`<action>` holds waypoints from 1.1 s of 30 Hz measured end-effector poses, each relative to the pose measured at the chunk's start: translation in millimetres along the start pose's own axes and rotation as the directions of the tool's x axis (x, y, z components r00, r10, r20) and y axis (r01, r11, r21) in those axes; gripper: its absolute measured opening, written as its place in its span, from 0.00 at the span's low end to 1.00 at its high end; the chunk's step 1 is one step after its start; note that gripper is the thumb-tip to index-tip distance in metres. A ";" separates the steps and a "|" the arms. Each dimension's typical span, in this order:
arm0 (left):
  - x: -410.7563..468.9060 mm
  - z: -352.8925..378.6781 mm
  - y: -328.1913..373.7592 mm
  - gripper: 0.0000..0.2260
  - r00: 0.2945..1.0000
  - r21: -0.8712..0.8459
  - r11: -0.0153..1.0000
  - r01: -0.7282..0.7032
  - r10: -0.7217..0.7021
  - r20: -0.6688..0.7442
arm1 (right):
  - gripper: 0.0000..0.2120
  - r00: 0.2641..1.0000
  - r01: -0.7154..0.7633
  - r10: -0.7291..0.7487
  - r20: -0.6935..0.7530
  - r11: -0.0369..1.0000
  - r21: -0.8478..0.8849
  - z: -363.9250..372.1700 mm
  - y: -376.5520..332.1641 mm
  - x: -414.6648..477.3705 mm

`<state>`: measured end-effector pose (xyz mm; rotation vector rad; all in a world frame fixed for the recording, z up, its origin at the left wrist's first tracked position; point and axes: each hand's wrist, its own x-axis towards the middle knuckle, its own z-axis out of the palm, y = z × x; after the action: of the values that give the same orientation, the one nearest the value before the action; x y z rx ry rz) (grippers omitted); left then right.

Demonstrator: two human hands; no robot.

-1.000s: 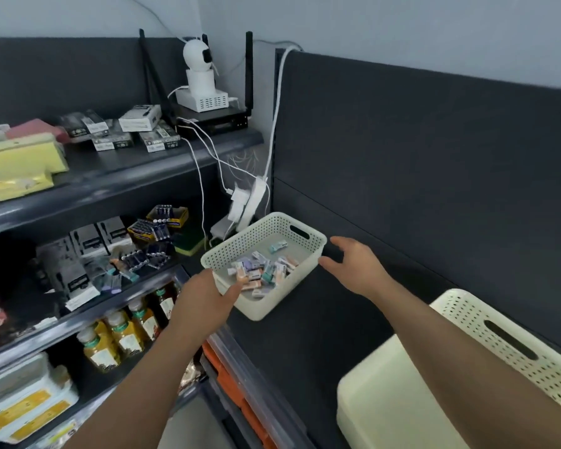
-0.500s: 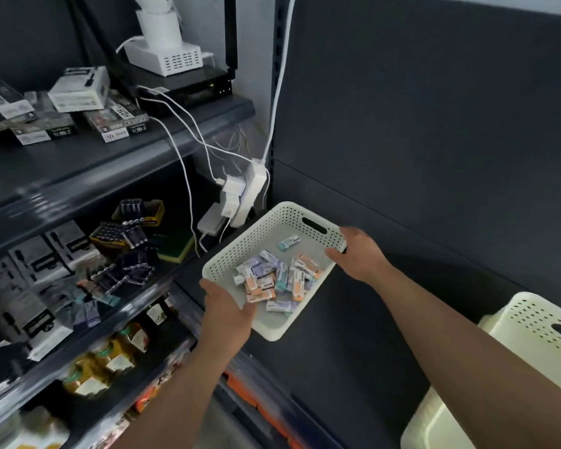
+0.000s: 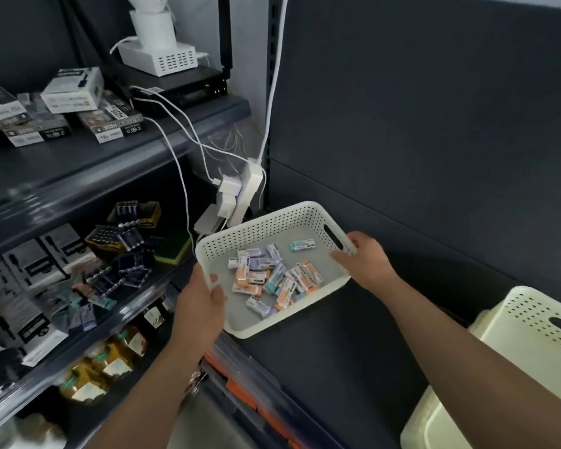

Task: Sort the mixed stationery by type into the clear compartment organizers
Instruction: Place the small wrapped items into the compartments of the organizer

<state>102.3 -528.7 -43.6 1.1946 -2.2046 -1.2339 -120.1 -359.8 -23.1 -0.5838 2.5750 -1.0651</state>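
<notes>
Stationery (image 3: 272, 277) lies loose in the basket (image 3: 263, 228). Your left hand (image 3: 201, 306) and right hand (image 3: 366, 264) grip opposite rims, fingers curled, likely to prevent spilling.

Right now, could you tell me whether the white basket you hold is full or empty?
Neither: the white basket holds one loose layer of small packets, floor partly bare.

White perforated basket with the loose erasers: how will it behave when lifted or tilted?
Probably stiff and light: the basket holds its shape with the left hand and right hand gripping opposite ends. The erasers lie loose on its smooth floor, so tilting would likely slide them to the low side. The wall holes look too small to pass any.
</notes>
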 end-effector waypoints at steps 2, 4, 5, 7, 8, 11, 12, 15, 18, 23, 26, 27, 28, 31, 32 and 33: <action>-1.3 -6.6 10.3 0.11 0.997 -0.009 0.997 -0.078 0.078 0.012 | 0.13 0.997 0.004 -0.004 -0.081 1.000 -0.004 -12.8 -4.4 -15.4; -3.4 -14.5 23.6 0.11 0.986 -0.019 0.987 -0.162 0.163 0.030 | 0.12 0.984 0.013 -0.014 -0.178 1.000 -0.004 -28.3 -9.1 -35.4; -5.3 -18.5 31.1 0.11 0.978 -0.026 0.978 -0.205 0.206 0.043 | 0.11 0.974 0.018 -0.017 -0.226 1.000 0.001 -36.4 -10.8 -47.3; -11.1 -26.3 47.0 0.12 0.950 -0.038 0.954 -0.297 0.299 0.084 | 0.11 0.947 0.008 -0.003 -0.320 1.000 0.014 -52.7 -14.1 -76.5; -14.5 -29.7 55.2 0.13 0.933 -0.050 0.939 -0.341 0.344 0.104 | 0.11 0.928 0.000 0.005 -0.373 1.000 0.014 -60.3 -15.2 -93.3; -27.4 -36.8 79.6 0.13 0.880 -0.114 0.898 -0.426 0.440 0.181 | 0.10 0.847 -0.036 0.031 -0.530 0.999 0.001 -81.3 -19.4 -148.4; -32.6 -36.7 87.3 0.12 0.860 -0.140 0.885 -0.443 0.464 0.213 | 0.09 0.816 -0.058 0.044 -0.577 0.998 -0.006 -88.2 -19.1 -167.4; -54.8 -30.5 111.7 0.15 0.792 -0.199 0.846 -0.494 0.533 0.297 | 0.09 0.714 -0.117 0.104 -0.692 0.993 0.029 -107.8 -19.2 -227.7; -89.5 -16.8 135.9 0.17 0.708 -0.238 0.802 -0.548 0.596 0.379 | 0.11 0.602 -0.169 0.166 -0.781 0.982 0.078 -122.7 -10.4 -288.4; -162.6 10.6 171.0 0.13 0.530 -0.339 0.724 -0.600 0.678 0.510 | 0.08 0.416 -0.213 0.275 -0.867 0.956 0.201 -145.6 19.2 -388.5; -213.6 32.4 189.8 0.15 0.416 -0.398 0.673 -0.623 0.716 0.561 | 0.10 0.298 -0.262 0.346 -0.890 0.926 0.272 -158.1 41.4 -446.2; -232.8 40.7 195.2 0.15 0.378 -0.409 0.655 -0.635 0.725 0.575 | 0.10 0.259 -0.280 0.363 -0.895 0.915 0.290 -161.4 50.1 -465.7; -252.6 50.2 199.6 0.16 0.340 -0.417 0.639 -0.646 0.730 0.593 | 0.10 0.221 -0.299 0.374 -0.901 0.905 0.302 -164.4 59.2 -485.7; -315.8 81.8 208.6 0.16 0.236 -0.439 0.604 -0.666 0.728 0.644 | 0.06 0.111 -0.341 0.414 -0.904 0.870 0.356 -176.7 88.1 -546.3; -337.2 93.6 210.1 0.16 0.204 -0.452 0.592 -0.667 0.729 0.653 | 0.05 0.080 -0.342 0.429 -0.900 0.859 0.380 -182.4 97.5 -566.0; -359.2 106.0 211.1 0.16 0.176 -0.465 0.585 -0.664 0.727 0.663 | 0.05 0.052 -0.345 0.443 -0.895 0.849 0.400 -188.8 107.3 -585.5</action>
<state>139.0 -127.1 105.4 -0.7376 -2.6827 -1.4929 286.8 99.1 94.3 1.3849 3.2211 -1.6124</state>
